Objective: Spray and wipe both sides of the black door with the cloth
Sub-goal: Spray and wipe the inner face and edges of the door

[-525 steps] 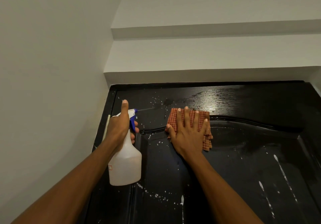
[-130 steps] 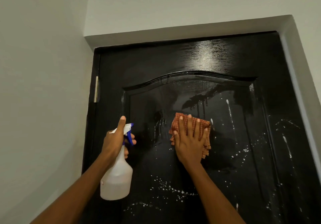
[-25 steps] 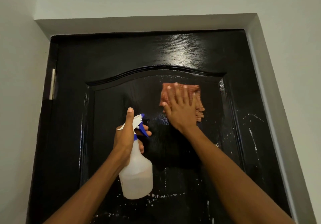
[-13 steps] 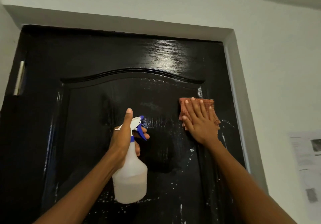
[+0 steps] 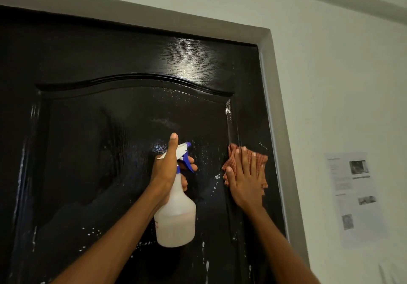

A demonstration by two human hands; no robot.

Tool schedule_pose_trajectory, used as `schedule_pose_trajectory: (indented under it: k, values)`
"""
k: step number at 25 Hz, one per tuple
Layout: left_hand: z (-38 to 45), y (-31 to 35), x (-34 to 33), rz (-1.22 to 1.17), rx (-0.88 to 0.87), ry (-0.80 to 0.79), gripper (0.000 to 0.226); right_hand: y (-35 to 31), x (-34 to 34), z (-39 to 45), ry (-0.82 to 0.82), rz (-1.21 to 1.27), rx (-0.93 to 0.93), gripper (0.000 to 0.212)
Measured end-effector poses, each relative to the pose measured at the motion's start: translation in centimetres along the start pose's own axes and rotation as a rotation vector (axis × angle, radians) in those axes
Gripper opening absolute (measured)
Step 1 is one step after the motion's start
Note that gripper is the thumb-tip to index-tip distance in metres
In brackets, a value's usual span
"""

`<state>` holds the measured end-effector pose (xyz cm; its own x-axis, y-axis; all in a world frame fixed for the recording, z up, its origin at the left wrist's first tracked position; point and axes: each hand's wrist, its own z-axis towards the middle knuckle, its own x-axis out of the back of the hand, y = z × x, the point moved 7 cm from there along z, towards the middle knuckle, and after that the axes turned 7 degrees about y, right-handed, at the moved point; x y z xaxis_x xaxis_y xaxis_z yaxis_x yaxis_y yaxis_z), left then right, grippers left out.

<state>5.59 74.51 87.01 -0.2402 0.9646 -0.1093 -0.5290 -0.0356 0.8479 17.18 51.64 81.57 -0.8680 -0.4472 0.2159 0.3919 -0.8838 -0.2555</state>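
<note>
Door: black door (image 5: 123, 151), glossy and wet, fills the view ahead of both hands; its raised arched panel lies above and left of the right fingers.
Cloth: orange checked cloth (image 5: 259, 160) lies flat on the door under the right fingers, on the strip between the panel's right edge and the grey door frame (image 5: 279, 147).
Change: half a second ago the cloth sat on the panel's right border; now it is lower and further right, over the outer strip, just short of the frame. A second ago it was near the panel's top middle.
Meaning: the upper panel looks wiped and streak-shiny, so the pass is likely closing off the right edge. White droplets below both hands suggest the lower part of this side is not yet wiped, and nothing shows of the other side.
Right hand: right hand (image 5: 244, 180) is flat, fingers (image 5: 247, 162) straight and close together, pressing the cloth to the door; the forearm rises from the lower right.
Left hand: left hand (image 5: 167, 169) grips the neck of the spray bottle (image 5: 176, 215), thumb raised alongside the white head, fingers curled at the blue trigger, nozzle towards the door.
Beyond: a printed sheet (image 5: 354, 195) hangs on the wall, right of the frame.
</note>
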Motion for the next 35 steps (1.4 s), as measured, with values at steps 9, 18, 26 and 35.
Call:
schedule_pose_trajectory:
  k: [9,18,26,35]
  values:
    - [0.4,-0.2,-1.8,0.08,-0.015,0.018,0.086,2.3,1.5,8.2,0.069,0.061,-0.179,0.067]
    - [-2.3,-4.6,-2.0,0.022,0.059,-0.011,0.086,6.1,-0.7,-3.5,0.073,0.153,-0.451,0.079]
    - [-6.0,-8.1,-0.8,0.028,0.16,-0.023,0.081,5.3,-2.8,-13.8,-0.044,0.179,-0.651,0.073]
    - [-3.6,-5.4,0.5,0.077,0.083,0.022,0.08,-3.5,-0.8,3.7,0.001,0.147,-0.077,0.066]
